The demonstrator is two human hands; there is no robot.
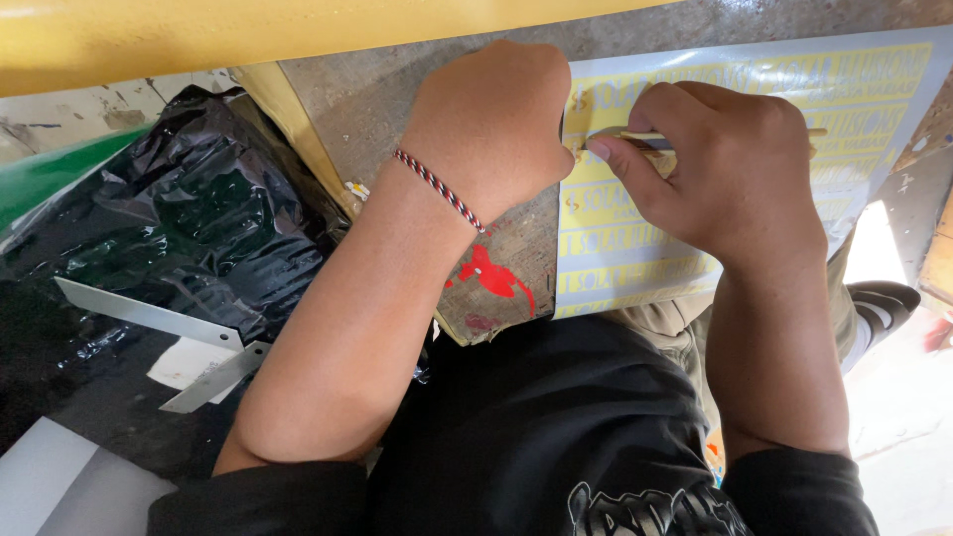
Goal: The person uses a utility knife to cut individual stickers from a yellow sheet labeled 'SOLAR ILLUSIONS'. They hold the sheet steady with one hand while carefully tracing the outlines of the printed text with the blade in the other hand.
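A pale sheet [635, 260] printed with rows of yellow lettering lies on a worn board [387, 94] across my lap. My right hand [730, 174] pinches a thin wooden-handled tool [645, 137] and holds its tip against the sheet's upper left area. My left hand [491, 119] is curled into a fist, pressing on the sheet's left edge right beside the tool tip. A red, white and black braided cord [437, 187] circles my left wrist. What lies under my left fingers is hidden.
Crumpled black plastic film [189, 223] lies to the left, with two grey strips [149, 316] on it. A red paint splash [491, 276] marks the board's near corner. A yellow beam [248, 35] crosses the top. A striped sandal [884, 303] shows at right.
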